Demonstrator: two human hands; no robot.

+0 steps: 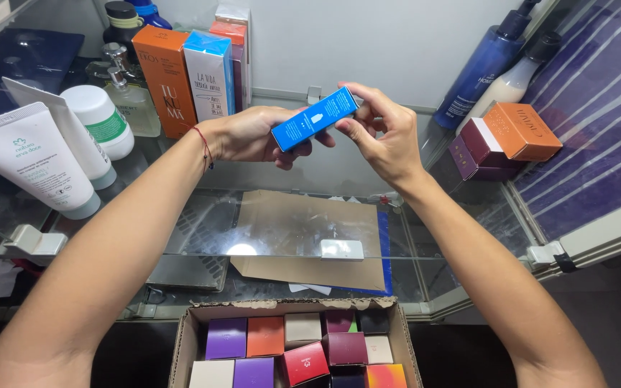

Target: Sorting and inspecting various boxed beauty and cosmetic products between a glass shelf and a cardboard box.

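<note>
Two bare hands meet above a glass shelf (181, 237), and we see them share one small blue box (315, 118), held flat in the air near the shelf's back edge. Starting at the left edge of the shelf, we find white tubes (26, 158), a clear glass bottle (127, 100), then an orange carton (167, 79) and a pale blue carton (210, 72) standing upright. Our left hand (249, 133) grips the box's lower end; our right hand (386, 133) pinches its upper end with fingertips. At the right edge lie an orange box (522, 129) and tall pump bottles (486, 68). Below, at the front edge, an open cardboard carton (188, 338) holds many small coloured boxes. We judge the blue box is being looked over; turning it needs a steady two-handed hold.
</note>
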